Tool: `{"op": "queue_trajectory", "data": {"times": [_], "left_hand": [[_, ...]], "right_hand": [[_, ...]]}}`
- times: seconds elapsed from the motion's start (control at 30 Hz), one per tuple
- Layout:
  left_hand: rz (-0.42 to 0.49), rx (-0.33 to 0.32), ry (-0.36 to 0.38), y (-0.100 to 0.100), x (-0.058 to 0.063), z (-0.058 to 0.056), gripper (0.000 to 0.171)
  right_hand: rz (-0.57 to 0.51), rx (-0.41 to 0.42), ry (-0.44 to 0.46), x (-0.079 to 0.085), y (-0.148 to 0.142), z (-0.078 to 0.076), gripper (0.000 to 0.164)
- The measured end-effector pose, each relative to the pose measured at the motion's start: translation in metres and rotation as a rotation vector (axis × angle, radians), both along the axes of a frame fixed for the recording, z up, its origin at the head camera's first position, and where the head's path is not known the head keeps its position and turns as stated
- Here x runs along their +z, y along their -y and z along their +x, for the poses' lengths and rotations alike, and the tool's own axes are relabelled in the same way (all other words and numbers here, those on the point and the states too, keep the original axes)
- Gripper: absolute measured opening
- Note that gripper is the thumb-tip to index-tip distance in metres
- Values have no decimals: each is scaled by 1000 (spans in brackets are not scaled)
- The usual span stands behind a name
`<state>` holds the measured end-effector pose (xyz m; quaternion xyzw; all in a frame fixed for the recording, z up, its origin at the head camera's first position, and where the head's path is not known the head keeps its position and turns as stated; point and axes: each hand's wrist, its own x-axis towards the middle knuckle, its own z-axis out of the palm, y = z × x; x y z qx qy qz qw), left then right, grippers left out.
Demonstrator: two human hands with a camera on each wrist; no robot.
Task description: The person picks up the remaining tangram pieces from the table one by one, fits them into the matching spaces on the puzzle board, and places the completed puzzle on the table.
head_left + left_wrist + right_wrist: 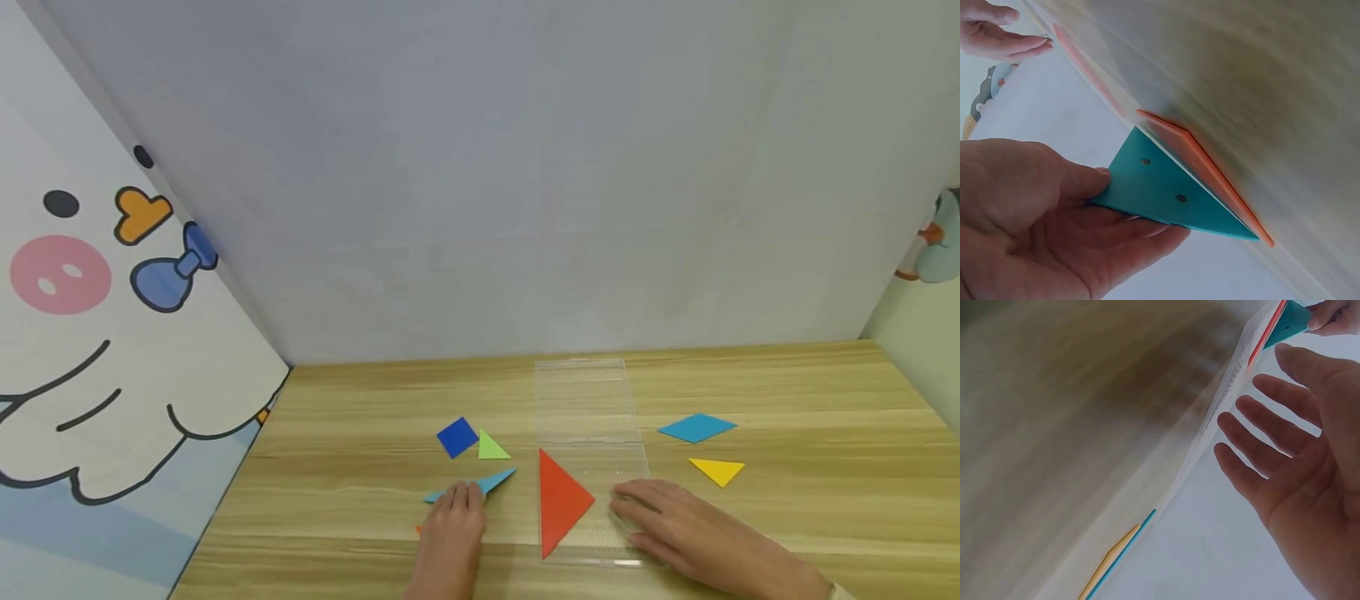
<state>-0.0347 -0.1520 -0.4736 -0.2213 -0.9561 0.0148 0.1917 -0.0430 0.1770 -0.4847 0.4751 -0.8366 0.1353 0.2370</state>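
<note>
My left hand (453,533) pinches a light blue triangle (1154,184) between thumb and fingers. The triangle stands tilted up, with its long edge low beside a flat orange piece (1200,165), which the hand mostly hides in the head view. To the right, a big red triangle (561,504) lies at the left side of a clear plastic case (588,400). Over the case's right edge, my right hand (686,529) hovers with fingers spread and holds nothing. The right wrist view shows its palm (1310,487) and loosely extended fingers.
A dark blue square (457,437) and a light green triangle (492,447) lie beyond my left hand. Right of the case are a blue parallelogram (697,427) and a yellow triangle (718,471). A pale wall (480,208) rises behind the wooden table (337,433).
</note>
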Motion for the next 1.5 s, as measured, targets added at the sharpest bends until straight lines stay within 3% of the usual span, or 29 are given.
{"op": "queue_trajectory", "data": {"times": [0.13, 0.3, 0.57, 0.77, 0.9, 1.03, 1.23, 1.37, 1.5], "left_hand": [[61, -7, -3, 0, 2, -1, 45], [112, 2, -10, -1, 4, -1, 41], [192, -29, -118, -1, 2, -3, 39], [229, -64, -96, -2, 5, -4, 45], [259, -112, -131, -4, 6, -4, 54], [269, -161, -163, -5, 7, -5, 52], [298, -296, -248, -9, 7, -6, 23], [295, -367, -278, -15, 7, -6, 48], [278, -398, -248, -20, 8, -5, 57]], "right_hand": [[-9, -5, 0, 0, 1, 0, 35], [-10, -15, 18, 0, 1, 0, 32], [-13, -50, 47, 0, 3, 0, 33], [3, -80, 55, 3, 4, 2, 40], [0, -100, 85, 5, 4, 3, 44], [-20, -107, 106, 5, 5, 4, 46], [-37, -110, 122, 7, 7, 4, 49], [-45, -119, 108, 8, 8, 3, 49], [-57, -112, 96, 10, 10, 3, 48]]}}
